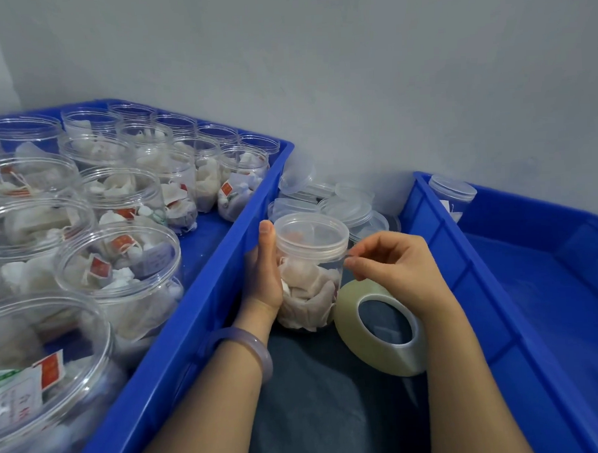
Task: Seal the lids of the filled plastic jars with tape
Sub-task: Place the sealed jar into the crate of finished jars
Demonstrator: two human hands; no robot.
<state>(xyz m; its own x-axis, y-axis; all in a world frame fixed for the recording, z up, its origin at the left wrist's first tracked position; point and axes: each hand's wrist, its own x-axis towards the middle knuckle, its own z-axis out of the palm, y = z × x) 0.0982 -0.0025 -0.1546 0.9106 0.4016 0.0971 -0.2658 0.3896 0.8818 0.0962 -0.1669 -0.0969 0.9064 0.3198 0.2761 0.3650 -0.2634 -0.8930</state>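
Note:
A clear plastic jar (310, 280) filled with white tea bags stands between two blue bins, its clear lid (311, 231) on top. My left hand (263, 269) grips the jar's left side, thumb up by the lid. My right hand (391, 263) pinches the end of clear tape at the lid's right edge. The roll of clear tape (381, 329) hangs under my right wrist, beside the jar.
A blue bin (192, 316) on the left holds several open filled jars (121, 265). A second blue bin (499, 286) on the right holds one lidded jar (452, 194). Loose clear lids (344, 203) pile behind the held jar. Dark cloth (318, 396) lies below.

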